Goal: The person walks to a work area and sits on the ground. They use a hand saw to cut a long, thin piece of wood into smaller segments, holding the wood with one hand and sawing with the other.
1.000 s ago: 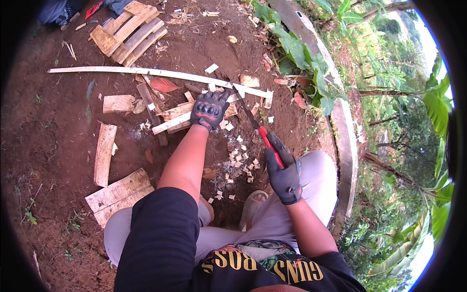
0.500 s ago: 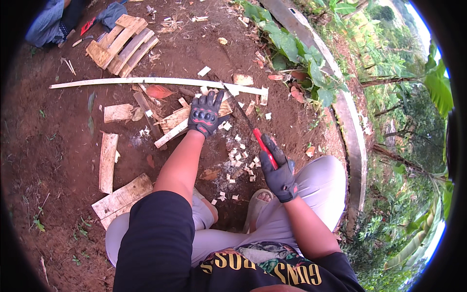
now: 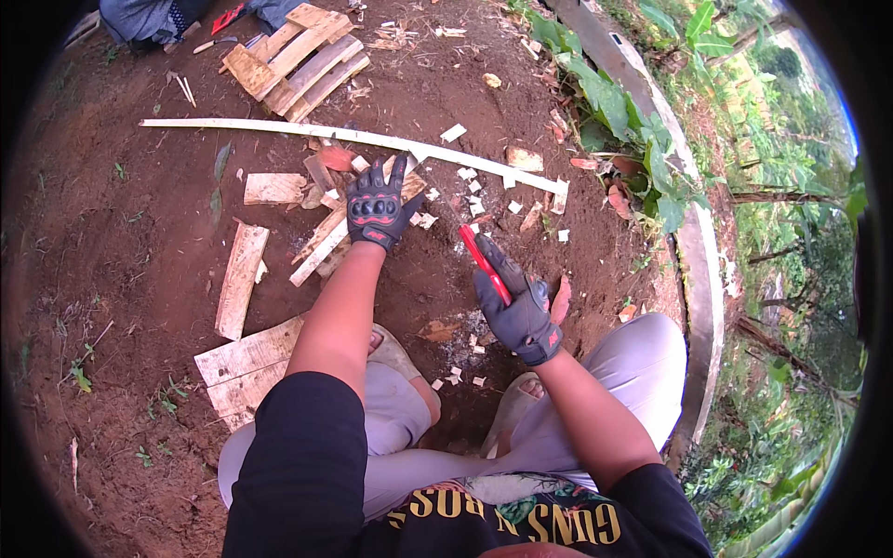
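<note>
My left hand (image 3: 375,206), in a black glove with red trim, lies over small wood offcuts with its fingers stretched out. Its fingertips reach a long, thin, pale wooden strip (image 3: 279,126) that runs crosswise on the ground. My right hand (image 3: 519,312), gloved the same way, is closed around the red handle of a saw (image 3: 485,264), apart from the strip. The saw's blade cannot be made out now. Under and beside my left hand lie short boards and a narrow pale stick (image 3: 319,258). Small cut wood blocks (image 3: 454,376) are scattered between my feet and around my hands.
A stack of nailed slats (image 3: 302,65) stands at the far left, near another person's clothed leg (image 3: 139,20). Loose boards (image 3: 242,279) lie on the left. A concrete edge (image 3: 693,279) and leafy plants (image 3: 605,98) border the right side.
The whole view has shifted and turned slightly. Relative to the ground, both hands have moved left. The saw's dark blade, seen earlier near the strip, no longer shows clearly.
</note>
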The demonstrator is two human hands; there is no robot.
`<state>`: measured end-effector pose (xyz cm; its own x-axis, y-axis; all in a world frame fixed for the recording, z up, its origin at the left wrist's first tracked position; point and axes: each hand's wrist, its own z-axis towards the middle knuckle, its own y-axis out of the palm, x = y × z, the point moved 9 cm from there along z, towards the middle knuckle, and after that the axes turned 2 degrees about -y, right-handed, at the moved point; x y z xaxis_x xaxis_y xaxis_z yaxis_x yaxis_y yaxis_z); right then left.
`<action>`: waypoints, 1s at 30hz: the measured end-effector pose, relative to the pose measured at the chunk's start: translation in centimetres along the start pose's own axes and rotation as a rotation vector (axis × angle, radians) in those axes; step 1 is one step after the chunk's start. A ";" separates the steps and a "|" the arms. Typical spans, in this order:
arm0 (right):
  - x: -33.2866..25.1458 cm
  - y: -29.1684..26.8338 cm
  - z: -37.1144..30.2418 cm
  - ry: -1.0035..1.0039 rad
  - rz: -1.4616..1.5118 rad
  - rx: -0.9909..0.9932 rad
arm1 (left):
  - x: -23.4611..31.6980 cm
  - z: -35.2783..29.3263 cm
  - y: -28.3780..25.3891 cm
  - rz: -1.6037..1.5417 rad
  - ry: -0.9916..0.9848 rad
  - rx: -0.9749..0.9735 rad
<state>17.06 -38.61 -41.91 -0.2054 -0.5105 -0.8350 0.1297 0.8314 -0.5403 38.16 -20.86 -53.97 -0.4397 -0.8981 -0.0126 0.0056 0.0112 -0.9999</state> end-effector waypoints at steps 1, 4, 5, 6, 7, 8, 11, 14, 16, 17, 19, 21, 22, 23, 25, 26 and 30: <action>-0.7 -0.1 0.6 0.025 0.020 -0.007 | 0.6 0.2 0.1 0.012 0.012 0.005; -3.2 -2.8 2.1 0.115 -0.114 -0.012 | 0.7 0.3 0.7 -0.024 0.013 -0.094; -3.9 -3.8 2.6 0.150 -0.170 -0.035 | 0.7 0.2 0.7 -0.005 0.026 -0.096; -4.8 -4.8 2.9 0.198 -0.105 -0.045 | 0.6 0.1 0.8 -0.001 0.014 -0.105; -6.0 -5.6 3.0 0.136 -0.110 -0.035 | 0.5 0.1 0.9 0.006 0.002 -0.111; -7.0 -6.4 2.8 0.074 -0.114 -0.025 | 0.2 0.1 1.0 0.013 -0.008 -0.118; -8.2 -7.1 3.6 0.025 -0.132 -0.028 | 0.0 0.3 1.0 0.002 -0.022 -0.131; -6.8 -7.4 5.4 0.035 -0.116 0.032 | 1.5 0.6 0.6 -0.033 0.017 -0.113; -6.7 -8.3 4.9 0.031 -0.112 -0.030 | 1.3 0.0 0.8 -0.033 0.053 -0.118; -7.0 -8.7 4.5 0.030 -0.111 -0.061 | 1.4 -0.5 1.2 -0.041 0.092 -0.129; -8.2 -8.3 2.7 0.079 -0.124 -0.078 | 0.8 -0.5 1.5 -0.026 0.173 -0.108; -7.9 -7.1 2.0 0.092 -0.088 -0.028 | 1.0 -0.2 1.9 0.009 0.161 -0.111; -7.7 -6.4 2.5 0.036 -0.065 -0.007 | 1.3 0.1 1.7 -0.016 0.163 -0.093; -7.7 -6.2 2.6 0.038 -0.086 -0.014 | 1.5 0.5 1.4 -0.040 0.164 -0.075; -8.3 -6.0 2.6 0.046 -0.119 -0.038 | 1.3 0.5 1.3 -0.100 0.134 -0.066; -7.8 -6.4 2.7 0.051 -0.089 -0.008 | 1.0 0.4 1.3 -0.137 0.107 -0.068; -5.8 -8.8 3.4 0.174 -0.016 0.006 | 0.0 0.7 1.0 -0.225 0.067 -0.025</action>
<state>20.46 -43.67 -32.68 -0.3721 -0.4780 -0.7956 0.1305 0.8217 -0.5547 38.82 -21.14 -54.99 -0.4857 -0.8481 0.2118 -0.1210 -0.1747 -0.9772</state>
